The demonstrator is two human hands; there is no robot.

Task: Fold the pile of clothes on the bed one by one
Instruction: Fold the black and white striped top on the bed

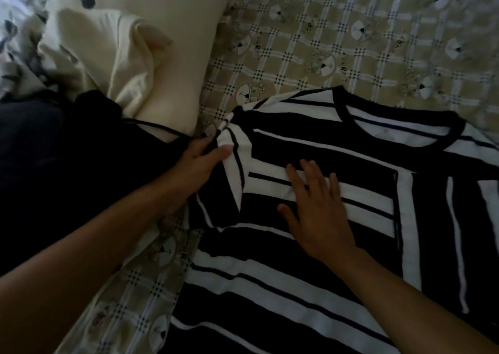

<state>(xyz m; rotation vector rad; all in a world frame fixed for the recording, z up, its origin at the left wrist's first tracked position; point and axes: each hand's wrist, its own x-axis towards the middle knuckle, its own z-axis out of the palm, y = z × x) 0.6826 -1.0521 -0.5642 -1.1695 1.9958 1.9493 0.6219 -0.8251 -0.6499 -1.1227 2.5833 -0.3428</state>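
Head view: striped shirt [310, 286] spread flat on the bed sheet [324, 43], neck far, hem near, long axis running straight away from the body. Left hand [199, 162] pinching the sleeve [229, 191] at the shirt's left edge. Right hand [318, 213] flat, fingers straight, pressing the chest. Sleeve nearest the left hand, probably due to be folded rightward. Dark pile [54, 178] further left.

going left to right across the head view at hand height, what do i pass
dark clothes → left hand, gripping the sleeve → right hand, flat on the striped shirt
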